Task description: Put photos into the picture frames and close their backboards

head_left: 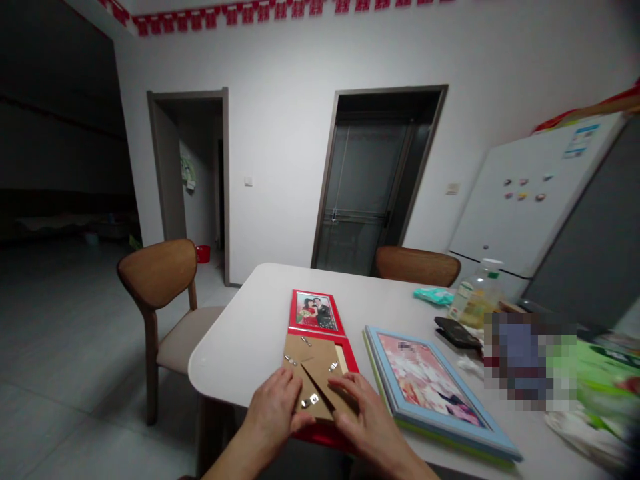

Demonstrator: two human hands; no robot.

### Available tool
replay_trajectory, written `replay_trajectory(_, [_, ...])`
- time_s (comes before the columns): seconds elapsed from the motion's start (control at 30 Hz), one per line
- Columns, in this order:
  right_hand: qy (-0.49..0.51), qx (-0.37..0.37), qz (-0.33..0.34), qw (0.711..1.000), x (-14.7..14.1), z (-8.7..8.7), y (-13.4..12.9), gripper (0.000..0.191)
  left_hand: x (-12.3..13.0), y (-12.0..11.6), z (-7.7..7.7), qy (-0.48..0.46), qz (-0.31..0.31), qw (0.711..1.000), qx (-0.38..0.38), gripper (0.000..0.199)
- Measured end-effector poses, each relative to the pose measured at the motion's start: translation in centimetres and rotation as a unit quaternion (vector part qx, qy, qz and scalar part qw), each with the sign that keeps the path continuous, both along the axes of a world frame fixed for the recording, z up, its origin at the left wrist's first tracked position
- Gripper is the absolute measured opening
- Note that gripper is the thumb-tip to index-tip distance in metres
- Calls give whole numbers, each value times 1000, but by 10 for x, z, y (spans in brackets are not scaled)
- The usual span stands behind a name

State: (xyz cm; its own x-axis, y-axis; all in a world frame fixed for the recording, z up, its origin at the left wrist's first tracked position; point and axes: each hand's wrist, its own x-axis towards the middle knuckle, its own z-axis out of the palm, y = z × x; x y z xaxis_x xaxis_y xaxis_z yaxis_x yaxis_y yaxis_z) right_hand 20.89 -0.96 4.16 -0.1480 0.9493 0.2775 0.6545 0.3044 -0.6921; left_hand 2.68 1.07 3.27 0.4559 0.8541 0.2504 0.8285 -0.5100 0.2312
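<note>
A brown picture frame backing board (pixel 320 360), with several small metal clips and a dark diagonal slit, lies at a slant over a red picture frame (pixel 350 353) near the table's edge. My left hand (pixel 275 403) grips the board's left side, fingers together and thumb at its lower edge. On the other side, my right hand (pixel 367 413) holds the board's lower right with bent fingers. Joined above this frame is another red frame (pixel 291 310) showing a photo of a couple (pixel 316 312). A light blue picture frame (pixel 383 343) rests to the right, stacked on something green-edged.
The white table (pixel 240 333) has a rounded left corner. On its right are a black wallet-like item (pixel 455 332), a bottle of yellowish liquid (pixel 477 293), a teal packet (pixel 433 296) and green bags (pixel 600 373). Wooden chairs (pixel 160 273) stand at the left and far side.
</note>
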Motion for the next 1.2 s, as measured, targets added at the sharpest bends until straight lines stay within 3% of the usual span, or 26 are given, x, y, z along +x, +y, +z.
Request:
replay_trajectory(0.13, [-33,-12,-29,999,20,-15,-1,36,24,3,-8,6,-2,999,-34,45])
replay_trajectory(0.4, [-133,72,-38,988,20,-45,12,37,16,10,-17,-7,-9,998,-59,31])
replay_trajectory(0.67, [-215,77,-30,973,22,-32,22,26,8,-3,-20,-11,-25,994,-104,66])
replay_trajectory(0.87, [-294,43,-100,949,23,-29,44,33,9,0,-21,-13,-19,994,-103,70])
replay_trajectory(1.2, [-228,39,-54,971,29,-33,46,32,8,-1,-22,-33,-14,995,-89,69])
